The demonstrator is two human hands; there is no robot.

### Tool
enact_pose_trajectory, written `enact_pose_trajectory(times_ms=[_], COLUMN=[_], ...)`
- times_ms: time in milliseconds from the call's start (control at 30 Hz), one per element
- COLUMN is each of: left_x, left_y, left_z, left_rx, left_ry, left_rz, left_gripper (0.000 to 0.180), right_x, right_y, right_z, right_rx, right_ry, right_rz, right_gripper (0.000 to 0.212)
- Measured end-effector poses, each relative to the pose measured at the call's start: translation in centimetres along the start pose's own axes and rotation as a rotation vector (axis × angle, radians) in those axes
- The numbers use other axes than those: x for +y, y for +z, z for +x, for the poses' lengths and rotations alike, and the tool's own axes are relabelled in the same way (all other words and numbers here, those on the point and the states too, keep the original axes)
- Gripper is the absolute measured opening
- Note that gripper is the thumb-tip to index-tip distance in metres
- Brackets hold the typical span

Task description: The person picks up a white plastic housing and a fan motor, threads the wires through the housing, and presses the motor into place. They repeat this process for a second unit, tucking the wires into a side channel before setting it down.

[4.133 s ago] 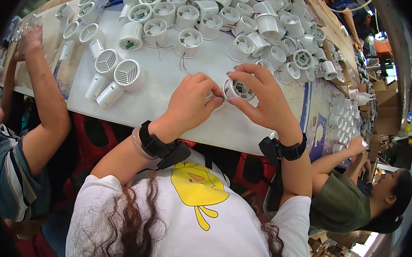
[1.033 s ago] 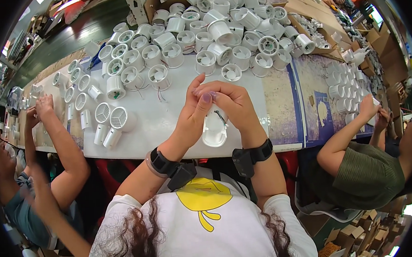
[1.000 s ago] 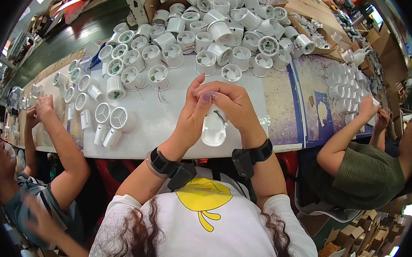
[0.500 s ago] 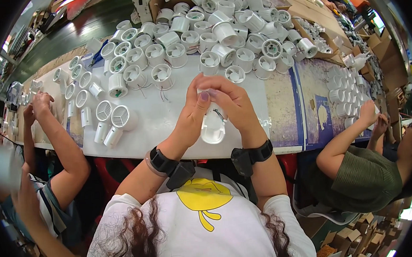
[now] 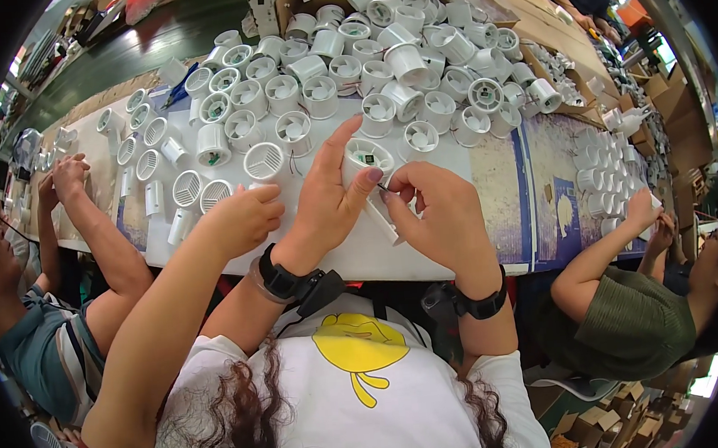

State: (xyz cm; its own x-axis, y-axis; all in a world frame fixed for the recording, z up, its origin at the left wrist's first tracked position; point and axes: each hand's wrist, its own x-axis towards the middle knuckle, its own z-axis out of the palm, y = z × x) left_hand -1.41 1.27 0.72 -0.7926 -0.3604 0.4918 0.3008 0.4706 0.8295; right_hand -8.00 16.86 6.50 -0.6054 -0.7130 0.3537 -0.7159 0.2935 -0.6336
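Observation:
My left hand [image 5: 332,194] cradles a white handheld fan body [image 5: 382,221], thumb across its front and index finger stretched up beside the round head. Inside that head [image 5: 368,157] a small green and black circuit part shows. The handle points down toward me, partly behind my right fingers. My right hand [image 5: 443,210] is closed in a pinch just below the head, on what looks like a thin dark wire. From the lower left another person's hand [image 5: 246,219] reaches in beside a white round slatted fan housing [image 5: 265,161].
A large heap of white fan cylinders [image 5: 402,63] covers the far table. Slatted fan bodies with handles [image 5: 187,188] lie at the left, near blue-handled pliers [image 5: 179,91]. White cups [image 5: 597,178] stand in rows at the right. Co-workers sit on both sides.
The fan body now has its round head uncovered, and my hands have moved apart, the right to its lower side. Another person's arm has come in from the left, with a slatted housing near its hand.

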Motion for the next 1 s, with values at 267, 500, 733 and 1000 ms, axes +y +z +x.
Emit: enact_pose_trajectory(times_ms=[267,500,733,1000], left_x=[1.2,0.2,-0.1,-0.1], left_y=[-0.9,-1.3,-1.1,-1.1], left_z=[-0.1,-0.1,0.3,0.1], left_rx=[-0.195,-0.218,-0.225,-0.212], left_ry=[-0.453,0.134,0.345,0.361], left_rz=[-0.301,-0.229,0.154,0.21], left_gripper=[0.055,0.07,0.07,0.062], right_x=[0.5,0.8,1.2,2.4], right_y=[0.4,-0.2,-0.6,-0.2], right_z=[-0.2,-0.1,0.2,1.0], right_rx=[0.004,-0.089,-0.149,-0.201], right_ry=[0.099,0.298,0.345,0.365], right_rz=[0.193,0.405,0.37,0.4], right_gripper=[0.007,0.009,0.01,0.013])
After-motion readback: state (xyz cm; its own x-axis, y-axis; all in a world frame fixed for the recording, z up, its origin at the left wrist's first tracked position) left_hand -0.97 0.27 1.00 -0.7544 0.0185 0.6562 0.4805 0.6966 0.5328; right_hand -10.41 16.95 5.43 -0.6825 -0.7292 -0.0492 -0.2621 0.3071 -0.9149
